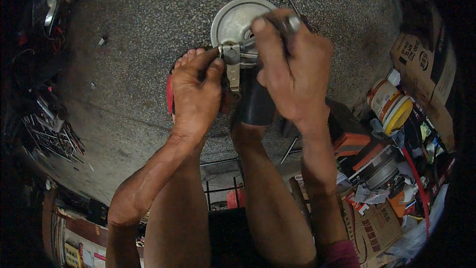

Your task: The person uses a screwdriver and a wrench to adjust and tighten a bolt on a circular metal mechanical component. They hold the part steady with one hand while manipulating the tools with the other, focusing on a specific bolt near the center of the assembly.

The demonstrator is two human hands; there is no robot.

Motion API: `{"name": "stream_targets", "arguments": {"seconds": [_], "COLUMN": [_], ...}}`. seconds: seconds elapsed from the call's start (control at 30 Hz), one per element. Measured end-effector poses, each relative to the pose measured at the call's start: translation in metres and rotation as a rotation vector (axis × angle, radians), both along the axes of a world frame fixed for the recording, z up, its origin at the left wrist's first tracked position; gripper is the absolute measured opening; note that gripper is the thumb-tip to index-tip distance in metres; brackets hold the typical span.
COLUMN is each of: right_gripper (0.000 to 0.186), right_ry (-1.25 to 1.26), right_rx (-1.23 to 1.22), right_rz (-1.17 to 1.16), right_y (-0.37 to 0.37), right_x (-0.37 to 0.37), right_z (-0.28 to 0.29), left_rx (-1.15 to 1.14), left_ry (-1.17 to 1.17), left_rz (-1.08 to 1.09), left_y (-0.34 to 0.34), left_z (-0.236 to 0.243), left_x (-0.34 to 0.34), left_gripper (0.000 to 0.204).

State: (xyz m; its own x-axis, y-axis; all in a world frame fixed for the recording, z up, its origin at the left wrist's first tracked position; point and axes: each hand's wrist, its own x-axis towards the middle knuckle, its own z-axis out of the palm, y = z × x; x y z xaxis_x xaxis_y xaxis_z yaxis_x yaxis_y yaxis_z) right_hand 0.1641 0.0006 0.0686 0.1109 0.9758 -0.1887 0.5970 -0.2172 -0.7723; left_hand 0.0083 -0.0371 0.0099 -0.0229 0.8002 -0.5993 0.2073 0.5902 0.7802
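A round silver metal disc [230,22] with a raised rim lies near the far middle, just above the terrazzo floor. At its near edge is a metal bracket [233,77] with a bolt head and a flat arm. The thumb and fingers of my left hand [196,87] are closed on the left side of this bracket. My right hand [300,64] is curled over the disc's right side, slightly blurred, gripping a shiny metal tool [294,23] whose kind is mostly hidden. A dark cylinder [257,101] sits below the bracket, between my hands.
My bare foot [191,55] is beside my left hand. At right stand a cardboard box [414,62], a white and yellow tub [389,104] and heaped scraps. Several thin metal rods [52,136] lie at left. A small metal piece [102,40] rests on the floor.
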Motion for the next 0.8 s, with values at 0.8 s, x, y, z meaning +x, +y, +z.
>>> {"name": "stream_targets", "arguments": {"seconds": [0.8], "right_gripper": [0.013], "right_ry": [0.082], "right_rx": [0.224], "right_rz": [-0.082], "right_y": [-0.068], "right_x": [0.008], "right_z": [-0.001], "left_rx": [-0.255], "left_ry": [-0.150], "left_rz": [0.192], "left_y": [0.012], "left_z": [0.022], "left_x": [0.010], "left_gripper": [0.017]}}
